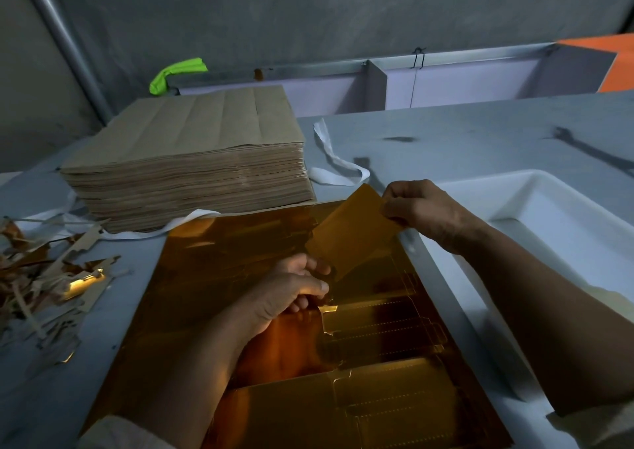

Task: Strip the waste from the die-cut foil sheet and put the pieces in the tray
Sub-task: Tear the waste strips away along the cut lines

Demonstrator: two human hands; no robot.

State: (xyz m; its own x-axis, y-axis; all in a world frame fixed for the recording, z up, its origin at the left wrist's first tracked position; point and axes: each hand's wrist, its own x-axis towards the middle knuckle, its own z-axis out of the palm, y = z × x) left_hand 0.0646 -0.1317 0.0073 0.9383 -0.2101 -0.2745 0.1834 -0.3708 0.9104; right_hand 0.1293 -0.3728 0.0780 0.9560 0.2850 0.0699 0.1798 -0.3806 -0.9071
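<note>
Gold rectangular foil piece [353, 232], pinched by left hand [295, 290] and right hand [422, 212], could tear if yanked unevenly off the shiny die-cut sheet [206, 277].

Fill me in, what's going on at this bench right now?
A person is working on a gold foil sheet that lies flat on the table. Both hands hold one cut piece raised off the sheet: the right hand pinches its upper corner and the left hand grips its lower edge. It has not yet gone into the white tray on the right. Scraps lie in a pile on the left.
</note>
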